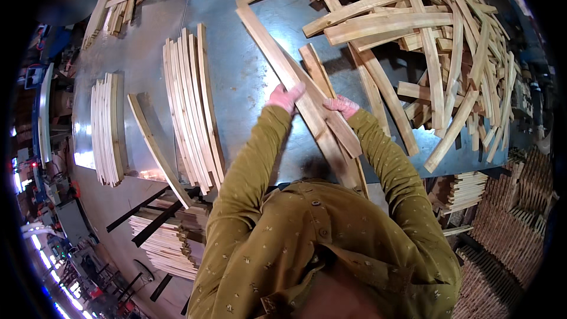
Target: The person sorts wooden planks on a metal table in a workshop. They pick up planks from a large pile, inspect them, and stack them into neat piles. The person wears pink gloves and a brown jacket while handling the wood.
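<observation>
Head view: from here I see a metal worktop stretching beyond the left hand and right hand. A jumbled heap of wooden slats lies past the right hand, a neat row of slats left of the left. Between them, the left clasps a long pale slat; the right pinches a shorter, darker slat.

Left hand on a long wooden slat, right hand on a second slat, metal table underneath
</observation>
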The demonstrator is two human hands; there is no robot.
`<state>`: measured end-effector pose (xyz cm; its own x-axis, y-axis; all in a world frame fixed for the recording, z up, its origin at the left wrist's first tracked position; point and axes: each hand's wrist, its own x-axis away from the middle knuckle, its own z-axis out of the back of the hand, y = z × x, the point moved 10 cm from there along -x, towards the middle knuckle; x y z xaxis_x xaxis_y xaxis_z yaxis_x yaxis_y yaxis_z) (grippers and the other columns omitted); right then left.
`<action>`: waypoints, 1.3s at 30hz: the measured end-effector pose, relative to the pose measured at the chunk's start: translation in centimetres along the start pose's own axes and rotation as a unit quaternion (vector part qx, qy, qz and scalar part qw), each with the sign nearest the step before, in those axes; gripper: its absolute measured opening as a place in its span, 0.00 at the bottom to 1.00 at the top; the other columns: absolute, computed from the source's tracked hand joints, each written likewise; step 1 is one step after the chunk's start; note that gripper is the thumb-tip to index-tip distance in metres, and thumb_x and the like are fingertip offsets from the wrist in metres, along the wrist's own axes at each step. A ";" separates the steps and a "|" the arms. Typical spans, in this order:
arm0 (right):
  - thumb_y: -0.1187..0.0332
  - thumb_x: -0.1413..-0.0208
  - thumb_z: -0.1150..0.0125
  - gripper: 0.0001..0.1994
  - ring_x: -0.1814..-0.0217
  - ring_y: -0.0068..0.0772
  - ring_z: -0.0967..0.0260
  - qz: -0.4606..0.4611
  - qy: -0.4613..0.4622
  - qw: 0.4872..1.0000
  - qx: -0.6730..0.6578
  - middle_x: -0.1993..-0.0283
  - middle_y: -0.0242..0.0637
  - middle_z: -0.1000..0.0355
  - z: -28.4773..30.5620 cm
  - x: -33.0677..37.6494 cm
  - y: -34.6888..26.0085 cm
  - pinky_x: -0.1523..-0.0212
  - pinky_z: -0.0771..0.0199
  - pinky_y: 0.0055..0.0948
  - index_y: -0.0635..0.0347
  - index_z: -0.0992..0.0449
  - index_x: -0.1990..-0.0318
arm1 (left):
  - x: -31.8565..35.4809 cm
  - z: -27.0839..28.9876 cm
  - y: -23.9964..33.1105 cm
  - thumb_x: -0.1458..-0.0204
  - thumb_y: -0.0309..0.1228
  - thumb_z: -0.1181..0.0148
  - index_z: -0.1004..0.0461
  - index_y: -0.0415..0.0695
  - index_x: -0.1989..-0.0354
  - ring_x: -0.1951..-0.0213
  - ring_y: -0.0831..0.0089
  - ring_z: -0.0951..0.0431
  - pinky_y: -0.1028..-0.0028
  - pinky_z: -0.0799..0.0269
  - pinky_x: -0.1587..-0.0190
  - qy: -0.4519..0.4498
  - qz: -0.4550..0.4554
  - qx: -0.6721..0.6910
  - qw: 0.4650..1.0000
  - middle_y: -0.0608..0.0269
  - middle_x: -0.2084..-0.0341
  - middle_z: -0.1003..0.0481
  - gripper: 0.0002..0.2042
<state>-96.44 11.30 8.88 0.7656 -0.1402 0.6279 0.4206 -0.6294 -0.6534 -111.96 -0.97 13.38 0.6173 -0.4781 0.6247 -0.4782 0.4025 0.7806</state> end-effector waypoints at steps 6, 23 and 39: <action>0.64 0.46 0.33 0.23 0.61 0.37 0.30 0.013 -0.142 0.970 -0.195 0.63 0.47 0.30 -6.1 1.4 -3.0 0.62 0.26 0.32 0.72 0.31 0.50 | 1.8 7.5 4.4 0.48 0.41 0.38 0.46 0.36 0.34 0.51 0.52 0.24 0.61 0.28 0.47 0.161 0.019 -0.262 0.951 0.38 0.53 0.27 0.37; 0.55 0.46 0.35 0.33 0.45 0.32 0.31 0.107 -0.036 0.986 0.119 0.45 0.42 0.29 -11.1 0.5 -3.4 0.45 0.29 0.32 0.64 0.37 0.37 | 1.4 4.0 -2.3 0.44 0.29 0.38 0.32 0.34 0.47 0.62 0.62 0.22 0.65 0.21 0.59 -0.009 0.030 0.330 0.943 0.53 0.60 0.24 0.19; 0.61 0.43 0.37 0.32 0.36 0.49 0.36 0.417 0.282 0.754 0.421 0.37 0.54 0.37 -25.7 -5.7 -30.3 0.36 0.37 0.35 0.60 0.41 0.33 | 13.4 17.0 -1.2 0.48 0.32 0.38 0.47 0.38 0.33 0.47 0.50 0.27 0.59 0.29 0.46 0.297 -0.127 -0.420 0.848 0.39 0.46 0.31 0.35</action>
<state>-126.08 11.56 35.96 0.7057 -0.6717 -0.2255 0.2493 0.5333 -0.8084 -113.70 -21.14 21.12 0.9591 -0.2543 0.1241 0.1757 0.8790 0.4433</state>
